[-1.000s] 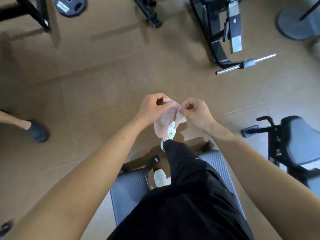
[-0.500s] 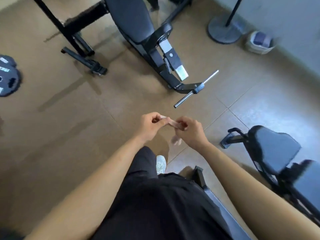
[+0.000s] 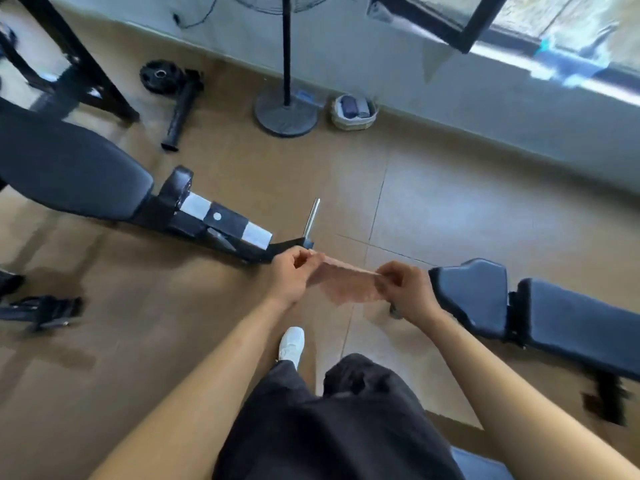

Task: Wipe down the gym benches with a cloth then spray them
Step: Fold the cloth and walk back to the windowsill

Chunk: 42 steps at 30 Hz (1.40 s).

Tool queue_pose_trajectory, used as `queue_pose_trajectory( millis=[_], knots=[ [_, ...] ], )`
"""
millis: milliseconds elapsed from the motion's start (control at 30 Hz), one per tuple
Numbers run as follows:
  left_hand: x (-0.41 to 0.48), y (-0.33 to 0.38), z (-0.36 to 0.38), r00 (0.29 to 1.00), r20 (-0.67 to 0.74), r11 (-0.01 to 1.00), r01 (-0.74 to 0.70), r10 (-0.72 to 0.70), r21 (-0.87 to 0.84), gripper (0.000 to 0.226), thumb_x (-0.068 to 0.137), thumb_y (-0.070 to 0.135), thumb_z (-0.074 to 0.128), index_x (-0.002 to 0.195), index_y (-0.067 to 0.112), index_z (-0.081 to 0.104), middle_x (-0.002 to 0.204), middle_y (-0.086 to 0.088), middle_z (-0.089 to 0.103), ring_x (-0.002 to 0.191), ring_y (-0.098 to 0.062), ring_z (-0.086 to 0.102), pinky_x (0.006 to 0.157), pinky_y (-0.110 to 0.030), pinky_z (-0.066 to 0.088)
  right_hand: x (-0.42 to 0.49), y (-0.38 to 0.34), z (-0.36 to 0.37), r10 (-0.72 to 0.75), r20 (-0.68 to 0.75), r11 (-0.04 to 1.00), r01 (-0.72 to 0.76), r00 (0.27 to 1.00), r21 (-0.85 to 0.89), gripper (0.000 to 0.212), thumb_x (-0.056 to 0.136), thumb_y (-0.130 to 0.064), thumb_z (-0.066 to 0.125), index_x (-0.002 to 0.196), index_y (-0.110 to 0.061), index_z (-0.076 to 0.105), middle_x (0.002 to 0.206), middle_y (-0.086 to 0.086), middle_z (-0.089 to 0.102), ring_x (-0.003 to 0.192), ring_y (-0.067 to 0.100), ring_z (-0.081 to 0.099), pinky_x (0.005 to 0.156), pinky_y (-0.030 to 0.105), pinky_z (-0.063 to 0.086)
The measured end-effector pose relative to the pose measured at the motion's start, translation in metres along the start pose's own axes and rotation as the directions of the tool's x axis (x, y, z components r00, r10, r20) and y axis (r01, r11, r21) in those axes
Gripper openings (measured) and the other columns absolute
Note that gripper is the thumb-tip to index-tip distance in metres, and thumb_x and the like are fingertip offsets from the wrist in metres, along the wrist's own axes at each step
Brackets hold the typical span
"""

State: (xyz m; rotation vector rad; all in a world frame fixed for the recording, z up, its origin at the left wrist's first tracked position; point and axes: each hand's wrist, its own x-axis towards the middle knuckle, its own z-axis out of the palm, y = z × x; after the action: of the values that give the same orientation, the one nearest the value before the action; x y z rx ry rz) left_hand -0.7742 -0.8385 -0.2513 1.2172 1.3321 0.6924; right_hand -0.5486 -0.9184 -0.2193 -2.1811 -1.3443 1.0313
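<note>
Pink cloth [image 3: 346, 284] stretched between both hands, above the floor [image 3: 450, 220]. Left hand [image 3: 289, 273] pinches its left edge; right hand [image 3: 407, 289] pinches its right. Padded bench [image 3: 561, 320] just beside the right hand.

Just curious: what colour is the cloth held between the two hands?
The cloth is pale pink, best seen in the head view.

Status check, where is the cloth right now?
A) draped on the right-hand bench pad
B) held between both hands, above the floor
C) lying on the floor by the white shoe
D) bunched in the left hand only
B: the left hand and the right hand each pinch one end of the pink cloth, which spans the gap between them above the floor.
</note>
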Motion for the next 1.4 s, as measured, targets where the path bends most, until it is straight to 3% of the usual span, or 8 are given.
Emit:
queue_pose_trajectory(
  millis=[167, 333, 533, 767, 933, 1033, 1300, 1400],
  knots=[
    [0.095, 0.036, 0.018, 0.996, 0.077, 0.994, -0.042, 0.034, 0.097, 0.020, 0.090, 0.033, 0.078, 0.088, 0.014, 0.075, 0.085, -0.002, 0.075, 0.080, -0.021, 0.068, 0.078, -0.037, 0.055, 0.043, -0.032, -0.036, 0.186, -0.162, 0.956, -0.141, 0.969, 0.257, 0.006, 0.099, -0.017, 0.066, 0.100, -0.015, 0.071, 0.087, 0.003, 0.073, 0.071, 0.013, 0.066, 0.050, 0.012, 0.047],
    [0.160, 0.084, 0.066, 0.988, 0.097, 0.981, -0.135, 0.122, 0.143, 0.015, 0.088, 0.032, 0.079, 0.083, 0.021, 0.071, 0.078, 0.004, 0.071, 0.072, -0.018, 0.067, 0.072, -0.036, 0.058, 0.093, -0.047, -0.072, 0.258, -0.202, 0.897, -0.156, 0.945, 0.414, 0.017, 0.099, -0.019, 0.066, 0.116, -0.020, 0.069, 0.096, 0.008, 0.076, 0.085, 0.026, 0.075, 0.066, 0.036, 0.064],
    [0.215, 0.134, 0.142, 0.878, 0.456, 0.982, -0.184, 0.143, 0.047, 0.018, 0.094, 0.029, 0.074, 0.101, 0.013, 0.075, 0.088, 0.002, 0.071, 0.083, -0.013, 0.066, 0.079, -0.032, 0.057, 0.160, -0.041, -0.129, 0.171, -0.115, 0.855, -0.089, 0.979, 0.511, 0.053, 0.100, -0.012, 0.063, 0.149, -0.029, 0.048, 0.103, 0.010, 0.073, 0.094, 0.021, 0.073, 0.078, 0.036, 0.064],
    [0.294, 0.192, 0.236, 0.749, 0.654, 0.986, -0.162, 0.110, 0.021, 0.016, 0.099, 0.023, 0.064, 0.101, 0.020, 0.080, 0.099, -0.004, 0.077, 0.091, -0.008, 0.066, 0.075, -0.017, 0.050, 0.260, 0.018, -0.221, 0.194, -0.257, 0.906, -0.073, 0.947, 0.418, 0.010, 0.093, -0.010, 0.071, 0.094, -0.019, 0.076, 0.089, 0.010, 0.076, 0.088, 0.028, 0.074, 0.078, 0.038, 0.064],
    [0.350, 0.230, 0.302, 0.822, 0.567, 0.990, -0.124, 0.062, 0.071, 0.019, 0.102, 0.017, 0.058, 0.106, 0.014, 0.076, 0.100, -0.004, 0.075, 0.088, -0.012, 0.066, 0.074, -0.021, 0.049, 0.305, 0.061, -0.296, 0.213, -0.280, 0.890, -0.067, 0.936, 0.452, 0.016, 0.091, -0.026, 0.076, 0.088, -0.011, 0.073, 0.084, 0.010, 0.073, 0.078, 0.018, 0.071, 0.075, 0.036, 0.061],
    [0.384, 0.251, 0.342, 0.811, 0.583, 0.984, -0.140, 0.048, 0.113, 0.013, 0.099, 0.014, 0.063, 0.105, 0.017, 0.074, 0.105, -0.007, 0.075, 0.090, -0.012, 0.066, 0.076, -0.021, 0.048, 0.327, 0.082, -0.340, 0.208, -0.272, 0.870, -0.051, 0.940, 0.490, 0.020, 0.088, -0.014, 0.079, 0.092, 0.001, 0.066, 0.087, 0.023, 0.073, 0.076, 0.024, 0.076, 0.075, 0.040, 0.064],
    [0.483, 0.299, 0.479, 0.556, 0.831, 0.947, -0.255, -0.021, 0.194, 0.055, 0.086, 0.023, 0.078, 0.137, 0.023, 0.059, 0.140, 0.002, 0.060, 0.130, -0.016, 0.051, 0.109, -0.033, 0.044, 0.416, 0.124, -0.458, 0.104, -0.214, 0.777, 0.055, 0.971, 0.627, 0.018, 0.089, 0.008, 0.069, 0.105, 0.008, 0.061, 0.095, 0.017, 0.069, 0.087, 0.027, 0.070, 0.084, 0.036, 0.059],
    [0.535, 0.319, 0.532, 0.429, 0.902, 0.972, -0.185, -0.053, 0.145, 0.042, 0.078, 0.028, 0.076, 0.118, 0.021, 0.065, 0.118, 0.002, 0.069, 0.113, -0.011, 0.061, 0.100, -0.029, 0.048, 0.457, 0.135, -0.505, 0.147, -0.268, 0.724, 0.081, 0.952, 0.685, 0.021, 0.089, 0.010, 0.068, 0.109, 0.004, 0.063, 0.100, 0.012, 0.068, 0.092, 0.020, 0.067, 0.084, 0.032, 0.057]
  ],
)
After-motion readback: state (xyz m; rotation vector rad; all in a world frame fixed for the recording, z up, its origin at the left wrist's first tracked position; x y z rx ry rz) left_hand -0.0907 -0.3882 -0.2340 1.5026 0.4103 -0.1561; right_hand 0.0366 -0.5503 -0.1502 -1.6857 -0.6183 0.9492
